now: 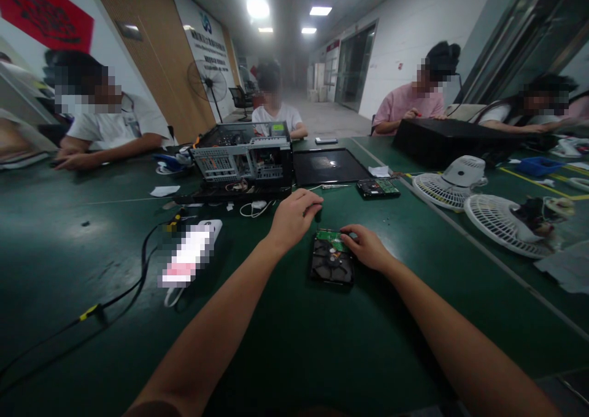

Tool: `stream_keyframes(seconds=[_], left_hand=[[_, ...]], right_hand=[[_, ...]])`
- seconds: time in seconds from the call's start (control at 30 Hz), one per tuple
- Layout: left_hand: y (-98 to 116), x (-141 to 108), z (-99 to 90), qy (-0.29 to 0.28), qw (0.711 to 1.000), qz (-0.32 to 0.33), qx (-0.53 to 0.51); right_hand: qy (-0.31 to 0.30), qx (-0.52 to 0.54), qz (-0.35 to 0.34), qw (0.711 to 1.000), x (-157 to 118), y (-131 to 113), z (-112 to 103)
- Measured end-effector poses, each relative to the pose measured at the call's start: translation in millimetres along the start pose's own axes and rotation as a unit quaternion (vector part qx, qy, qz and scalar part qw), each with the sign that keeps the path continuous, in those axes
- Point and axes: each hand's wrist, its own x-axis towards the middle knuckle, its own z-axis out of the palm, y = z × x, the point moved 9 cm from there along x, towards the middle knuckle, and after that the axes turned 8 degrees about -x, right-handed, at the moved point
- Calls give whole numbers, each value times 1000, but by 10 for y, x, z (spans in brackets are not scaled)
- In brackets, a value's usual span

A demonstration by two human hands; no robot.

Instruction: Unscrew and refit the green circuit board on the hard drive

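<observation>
Head view: the left hand [294,219] is near the far left corner of the hard drive [332,262], fingertips drawn together; their grip cannot be determined. The drive lies flat on the green table [285,349], apparently under close handling, which calls for steady support. The right hand [372,249], partly open, touches its right edge.

A green surface [276,355] carries a black hard drive [332,263] with a bright green circuit board [338,240], a silver-grey and black computer case [239,165], white fan grilles [499,224] and a blue tray [539,166]; nearby, a pink shirt [399,104].
</observation>
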Motion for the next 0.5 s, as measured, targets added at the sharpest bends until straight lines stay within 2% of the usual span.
stream_keyframes(seconds=[0.2, 0.37, 0.5], left_hand=[[-25, -4, 29, -1, 1000, -1, -18], [-7, -23, 44, 21, 1000, -4, 3], [20, -38, 105, 7, 1000, -2, -21]], right_hand=[[1, -4, 4, 1000, -1, -4, -19], [4, 1, 4, 1000, -6, -11, -30], [5, -3, 2, 1000, -4, -2, -19]])
